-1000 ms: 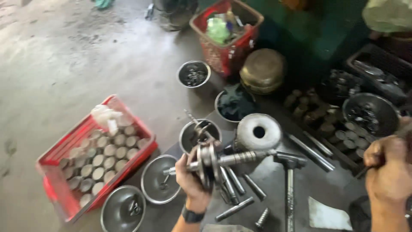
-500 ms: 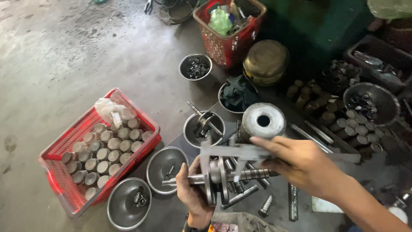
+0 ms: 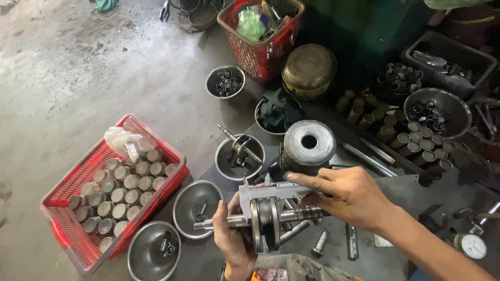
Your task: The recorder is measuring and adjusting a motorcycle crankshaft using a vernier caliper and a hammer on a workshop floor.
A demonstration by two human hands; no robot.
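My left hand (image 3: 234, 242) grips a metal crankshaft (image 3: 265, 218) held level, its two round webs upright and its shafts pointing left and right. My right hand (image 3: 346, 195) holds a steel vernier caliper (image 3: 271, 192) across the top of the crankshaft, the jaws set over the webs and the beam running right under my fingers. Just behind stands a grey metal cylinder (image 3: 308, 144) with a hole in its top.
A red crate (image 3: 62, 229) of several small metal cylinders lies at left, with steel bowls (image 3: 194, 205) beside it. Another bowl (image 3: 239, 156) holds a crankshaft. A red basket (image 3: 260, 31), a brass pot (image 3: 308, 68), rows of cylinders (image 3: 411, 138) and a dial gauge (image 3: 471, 244) surround me.
My right hand came in from the far right and brought the caliper onto the crankshaft. The left hand lowered the crankshaft slightly toward me. The view moved closer.
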